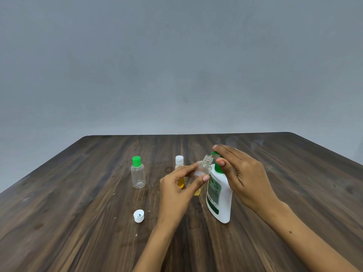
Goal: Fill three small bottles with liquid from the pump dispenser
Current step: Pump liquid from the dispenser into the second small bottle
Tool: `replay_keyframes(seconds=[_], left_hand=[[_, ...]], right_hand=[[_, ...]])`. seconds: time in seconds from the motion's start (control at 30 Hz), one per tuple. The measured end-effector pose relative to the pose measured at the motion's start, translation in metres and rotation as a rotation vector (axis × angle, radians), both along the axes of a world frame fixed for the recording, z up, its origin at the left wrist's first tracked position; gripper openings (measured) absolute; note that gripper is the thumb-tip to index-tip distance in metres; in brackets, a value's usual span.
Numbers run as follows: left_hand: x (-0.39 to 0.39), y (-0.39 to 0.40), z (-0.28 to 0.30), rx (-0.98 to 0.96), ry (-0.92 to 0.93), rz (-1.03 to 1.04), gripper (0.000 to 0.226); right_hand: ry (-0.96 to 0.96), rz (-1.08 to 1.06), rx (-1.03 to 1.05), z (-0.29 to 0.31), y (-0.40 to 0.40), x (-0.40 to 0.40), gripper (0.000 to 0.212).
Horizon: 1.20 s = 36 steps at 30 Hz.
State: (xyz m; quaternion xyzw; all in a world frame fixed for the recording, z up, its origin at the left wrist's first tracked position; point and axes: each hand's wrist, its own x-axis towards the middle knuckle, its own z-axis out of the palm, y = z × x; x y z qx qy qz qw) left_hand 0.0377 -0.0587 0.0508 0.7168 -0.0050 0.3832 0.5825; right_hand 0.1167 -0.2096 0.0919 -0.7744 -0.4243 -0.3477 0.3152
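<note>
A white pump dispenser (221, 201) with a green pump head stands on the wooden table (78, 193). My right hand (243, 173) rests on the pump head, fingers laid over its top and thumb against the green collar. My left hand (176, 185) pinches a small clear uncapped bottle (204, 167), tilted, its open neck just under the green nozzle; yellow liquid shows at its bottom. Behind my left hand a white-capped small bottle (179, 163) with yellow liquid stands partly hidden. A clear empty bottle with a green cap (138, 172) stands further left.
A loose white cap (138, 215) lies open side up on the table, near and left of my left forearm. The table's far edge runs below a plain grey wall.
</note>
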Motion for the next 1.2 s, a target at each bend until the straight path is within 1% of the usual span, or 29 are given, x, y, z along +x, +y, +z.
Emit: replay_keyframes(seconds=[0.3,0.43,0.8,0.97,1.2], left_hand=[[-0.0008,0.0002,0.0011,-0.003,0.011,0.002,0.041],[-0.0002,0.0008,-0.0009,0.008,0.017,0.003,0.045],[-0.0003,0.0011,0.0005,0.015,0.013,0.015,0.037],[-0.0009,0.0009,0.0000,0.013,0.016,0.013,0.041],[-0.0004,0.0003,-0.0001,0.012,0.027,0.011,0.042]], right_hand=[[-0.004,0.000,-0.004,0.0021,0.0001,0.0016,0.068],[0.001,-0.010,0.003,-0.0025,0.0012,-0.0001,0.068],[-0.095,-0.024,-0.126,-0.0024,-0.0023,0.0029,0.067],[-0.097,-0.018,-0.150,0.0040,-0.0030,0.0034,0.069],[-0.112,-0.062,-0.140,0.0000,-0.0021,-0.0016,0.067]])
